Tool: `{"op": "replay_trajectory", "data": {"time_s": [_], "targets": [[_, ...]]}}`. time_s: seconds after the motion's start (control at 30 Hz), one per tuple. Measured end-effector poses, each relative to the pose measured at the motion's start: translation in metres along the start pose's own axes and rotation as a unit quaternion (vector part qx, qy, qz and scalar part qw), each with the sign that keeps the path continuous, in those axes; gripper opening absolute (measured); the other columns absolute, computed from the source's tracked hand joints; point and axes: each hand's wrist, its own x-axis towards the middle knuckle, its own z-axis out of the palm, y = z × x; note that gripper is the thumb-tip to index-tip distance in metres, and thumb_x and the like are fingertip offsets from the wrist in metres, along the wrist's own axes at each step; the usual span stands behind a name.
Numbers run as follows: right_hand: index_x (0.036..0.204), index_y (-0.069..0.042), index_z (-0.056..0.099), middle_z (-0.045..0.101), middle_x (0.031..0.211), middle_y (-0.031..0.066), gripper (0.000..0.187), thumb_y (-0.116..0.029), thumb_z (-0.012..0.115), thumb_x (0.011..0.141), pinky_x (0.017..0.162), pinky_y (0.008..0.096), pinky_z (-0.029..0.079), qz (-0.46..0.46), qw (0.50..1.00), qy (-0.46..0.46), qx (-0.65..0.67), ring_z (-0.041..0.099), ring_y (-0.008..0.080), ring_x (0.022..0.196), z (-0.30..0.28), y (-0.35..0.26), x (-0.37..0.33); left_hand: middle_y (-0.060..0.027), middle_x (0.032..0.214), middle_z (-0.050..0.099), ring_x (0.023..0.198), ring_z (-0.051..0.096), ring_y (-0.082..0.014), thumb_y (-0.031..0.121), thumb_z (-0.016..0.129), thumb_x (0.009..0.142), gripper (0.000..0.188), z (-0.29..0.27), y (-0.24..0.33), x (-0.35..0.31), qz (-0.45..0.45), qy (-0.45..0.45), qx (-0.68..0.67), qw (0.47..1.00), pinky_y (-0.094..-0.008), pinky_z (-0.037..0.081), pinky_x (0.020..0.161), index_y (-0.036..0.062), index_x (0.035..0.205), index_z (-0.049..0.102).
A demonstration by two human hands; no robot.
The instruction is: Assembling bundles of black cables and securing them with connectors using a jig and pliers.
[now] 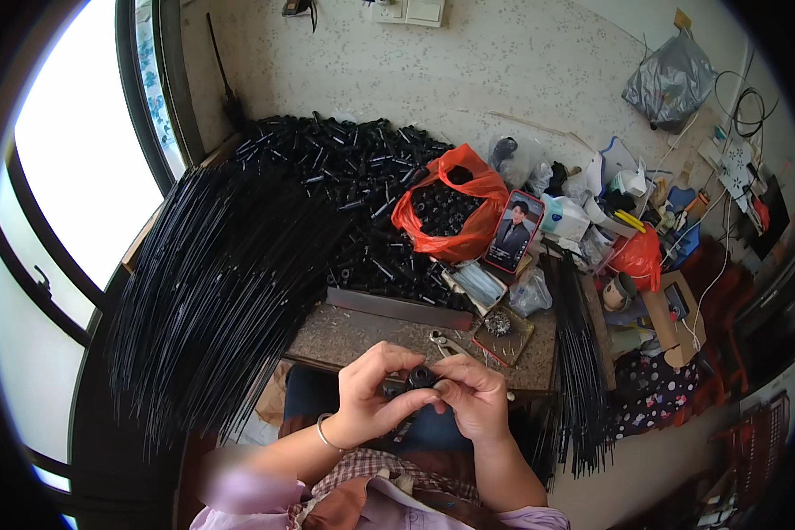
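Note:
Close to my body, in front of the table edge, both hands are closed on a small black plastic part with a round, hollow end facing up. My left hand grips it from the left, thumb along its near side. On the other side, the fingertips of my right hand pinch it near the round end. Fingers hide much of its body. Metal pliers lie on the table edge just beyond my hands. A shallow tray with a small round metal cluster and pins sits right of them.
A large heap of black tubular parts covers the back. Long thin black rods overhang the left; another rod bundle hangs right. A red bag holds small black pieces beside a propped phone. A metal strip borders the heap.

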Motion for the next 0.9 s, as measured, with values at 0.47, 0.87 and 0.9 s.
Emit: {"op": "replay_trajectory", "data": {"time_s": [0.47, 0.87, 0.9], "targets": [[0.101, -0.006, 0.034, 0.036, 0.076, -0.0003, 0.064, -0.012, 0.073, 0.05, 0.053, 0.0141, 0.032, 0.09, 0.996, 0.002, -0.005, 0.034, 0.0032, 0.063, -0.055, -0.024, -0.001, -0.0094, 0.066, 0.049, 0.052, 0.046, -0.0103, 0.046, 0.031, 0.077, 0.048, 0.059, 0.01, 0.017, -0.198, -0.236, -0.348, 0.885, -0.0199, 0.035, 0.042, 0.0011, 0.09, 0.038], [0.076, -0.004, 0.056, 0.047, 0.071, 0.0061, 0.026, -0.009, 0.067, 0.053, 0.058, 0.0262, 0.038, -0.267, 0.842, 0.084, -0.462, 0.045, 0.0181, 0.066, -0.037, -0.068, -0.039, 0.0007, 0.072, 0.047, 0.057, 0.041, -0.0038, 0.03, 0.048, 0.076, 0.028, 0.072, 0.042, -0.005, -0.26, -0.091, -0.363, 0.89, -0.0161, 0.034, 0.052, 0.0031, 0.082, 0.045], [0.076, -0.004, 0.056, 0.047, 0.07, 0.0058, 0.026, -0.009, 0.066, 0.053, 0.058, 0.0273, 0.038, -0.302, 0.795, 0.071, -0.522, 0.045, 0.019, 0.066, -0.033, -0.069, -0.04, 0.0002, 0.065, 0.046, 0.055, 0.041, -0.0053, 0.029, 0.044, 0.078, 0.026, 0.07, 0.036, -0.011, -0.234, -0.1, -0.333, 0.908, -0.0174, 0.035, 0.05, 0.0024, 0.08, 0.045]]}}
